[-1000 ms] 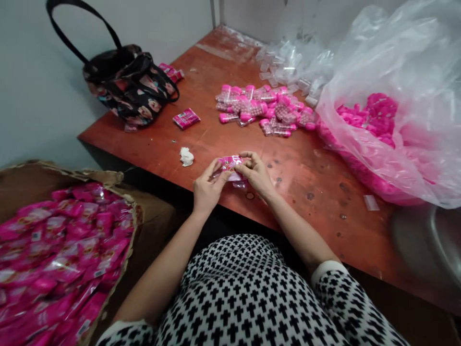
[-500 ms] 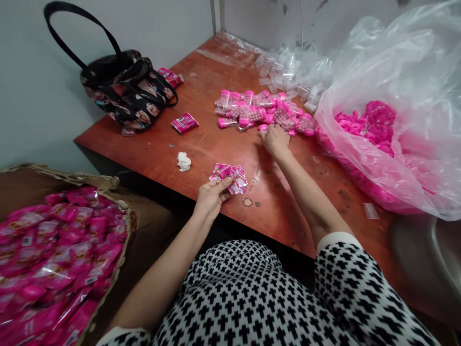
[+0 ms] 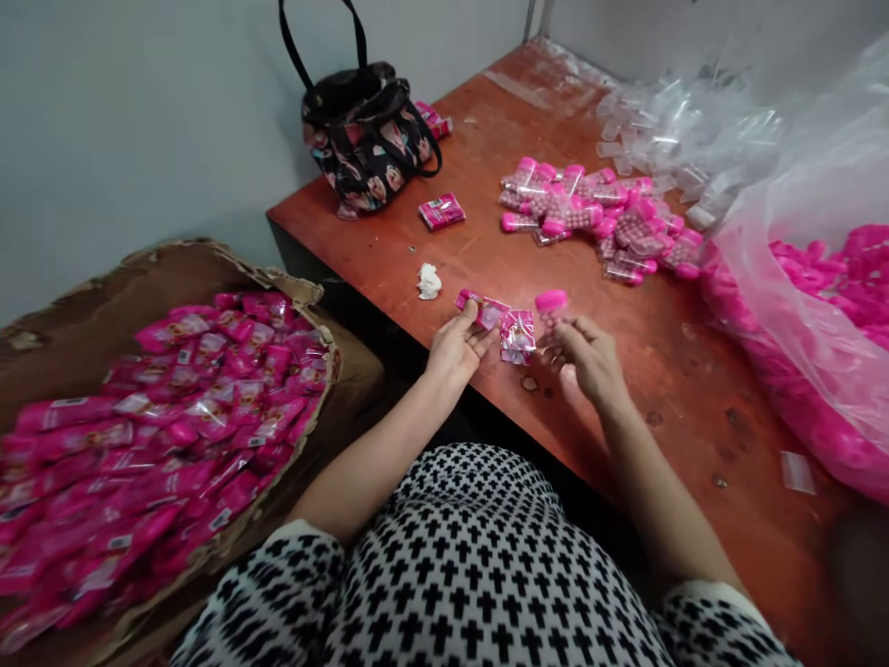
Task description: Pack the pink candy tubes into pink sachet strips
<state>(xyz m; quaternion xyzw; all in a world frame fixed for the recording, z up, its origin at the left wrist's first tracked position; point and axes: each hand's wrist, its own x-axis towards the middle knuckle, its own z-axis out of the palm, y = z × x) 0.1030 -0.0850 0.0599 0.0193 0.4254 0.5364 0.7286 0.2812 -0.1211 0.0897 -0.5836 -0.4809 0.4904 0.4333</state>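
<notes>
My left hand (image 3: 455,350) is closed on a small pink printed plastic wrapper (image 3: 484,310) near the table's front edge. A second pink wrapper (image 3: 518,335) lies between my hands, just right of my left fingertips; whether they touch it I cannot tell. My right hand (image 3: 587,359) pinches a small clear tube with a pink cap (image 3: 551,302), held cap up and a little blurred. Beyond the hands lies a pile of capped tubes filled with pink beads (image 3: 580,208).
Left of the table stands a cardboard box (image 3: 167,269) holding many pink packets (image 3: 208,408). A floral handbag (image 3: 368,139), a flat pink stack (image 3: 442,211) and crumpled white tissue (image 3: 429,281) sit on the table (image 3: 486,185). Clear empty tubes (image 3: 645,120) and a bag of pink caps (image 3: 798,398) lie right.
My right hand has come back from the pile with a capped tube, close to my left hand. The left hand still holds a wrapper. The view has turned left.
</notes>
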